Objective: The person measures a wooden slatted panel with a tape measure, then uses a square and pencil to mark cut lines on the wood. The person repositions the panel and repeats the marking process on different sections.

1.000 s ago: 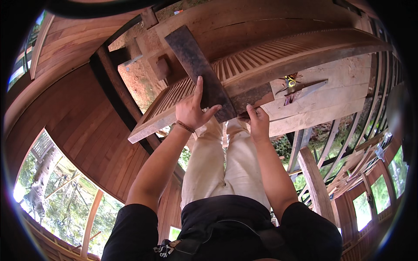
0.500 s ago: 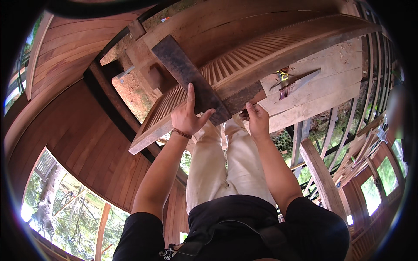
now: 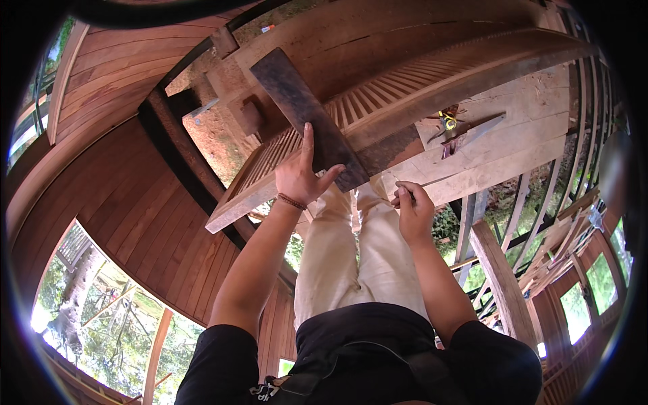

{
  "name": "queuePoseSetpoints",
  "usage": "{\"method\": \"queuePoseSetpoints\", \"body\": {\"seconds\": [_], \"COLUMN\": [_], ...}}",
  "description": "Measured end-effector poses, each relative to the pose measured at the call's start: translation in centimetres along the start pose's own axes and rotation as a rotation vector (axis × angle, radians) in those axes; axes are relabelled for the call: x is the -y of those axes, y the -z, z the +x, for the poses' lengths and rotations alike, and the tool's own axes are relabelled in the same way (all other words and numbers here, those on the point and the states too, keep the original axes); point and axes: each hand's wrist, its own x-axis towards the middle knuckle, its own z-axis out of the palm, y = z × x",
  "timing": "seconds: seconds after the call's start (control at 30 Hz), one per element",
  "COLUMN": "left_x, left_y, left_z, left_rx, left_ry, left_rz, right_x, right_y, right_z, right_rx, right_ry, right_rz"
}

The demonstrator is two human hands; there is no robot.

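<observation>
Dark board [image 3: 319,120] sits above centre of frame, slanting from upper left down to the middle, laid across the slatted frame [image 3: 466,91]. Its lower end juts past the near rail, over the trousers [image 3: 331,270]. Left hand [image 3: 297,178] lies on the board's left edge, grip wide, index finger pointing up along the board, thumb spread toward the lower end. Right hand [image 3: 414,210] is right of centre, apart from the board's lower corner, open gap between; fingers curled, grip narrow, can't tell if anything small is in it. Second dark plank [image 3: 391,151] runs along the rail just above that hand. Pale surface [image 3: 503,154] at right: bare room around the saw [image 3: 478,132] and yellow tape measure [image 3: 448,122]; its near edge slopes above the right hand. Slatted frame's left end reaches left of centre, clear of the left hand.
</observation>
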Motion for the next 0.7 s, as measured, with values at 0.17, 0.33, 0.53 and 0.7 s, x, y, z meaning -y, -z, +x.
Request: {"method": "queuePoseSetpoints", "body": {"seconds": [0.17,0.33,0.53,0.7], "left_x": [-0.3,-0.1,-0.3,-0.1], "left_y": [-0.1,-0.6,0.0,0.1], "left_z": [-0.3,-0.6,-0.3,-0.1], "left_rx": [-0.027,-0.07,-0.022,-0.03], "left_ry": [-0.042,-0.075,-0.025,-0.037], "left_rz": [0.002,-0.027,-0.021,-0.012], "right_x": [4.6,5.8,6.1,5.6], "right_y": [-2.1,-5.0,-6.2,-6.0], "right_z": [0.6,4.7,6.1,6.2], "right_rx": [0.099,0.083,0.04,0.084], "right_ry": [0.371,0.5,0.674,0.732], "right_rz": [-0.14,-0.332,-0.393,-0.503]}}
